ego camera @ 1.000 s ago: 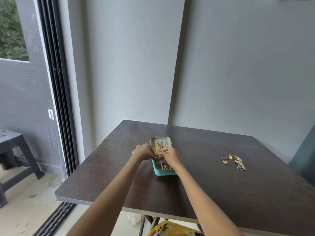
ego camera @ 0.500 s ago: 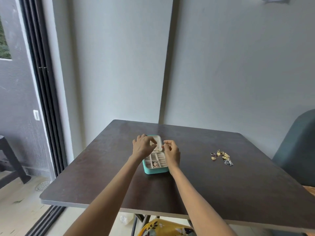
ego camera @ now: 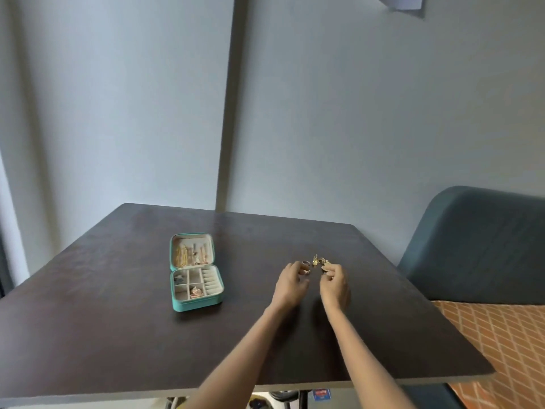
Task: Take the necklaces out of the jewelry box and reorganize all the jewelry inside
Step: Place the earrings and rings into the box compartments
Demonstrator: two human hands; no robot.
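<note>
Head view, only view available.

Jewelry box (ego camera: 196, 273) is sitting open, left of frame centre, on the dark table (ego camera: 118, 335). Lid half is lying flat toward the wall, with gold chains (ego camera: 188, 255) still hanging or lying inside it. So by my read the necklaces are not out yet, or not all of them. Tray half nearer the camera is showing divided compartments: a dark piece (ego camera: 178, 279) in the upper-left cell, a pinkish-gold piece (ego camera: 196, 291) in a lower middle cell, ring slots on the right looking bare. Too small to identify further.

Both hands are working right of frame centre, well apart from the box, at a small loose pile of jewelry (ego camera: 318, 262) on the table. Left hand (ego camera: 290, 283) is curling its fingers at the pile's left edge, touching or pinching a ring-like piece (ego camera: 306, 267); can't tell if it's actually lifted. Right hand (ego camera: 334, 283) is pinching something small and gold at the pile's right edge, narrow grip, fingers curled.

Judgement on progress: roughly mid-task. Small items are lying out on the table and being sorted or picked up. Remaining: pulling the chains from the lid and putting everything back in order in the compartments.

Teal chair (ego camera: 477, 246) is showing at right edge, orange patterned fabric (ego camera: 501, 335) at lower right.
</note>
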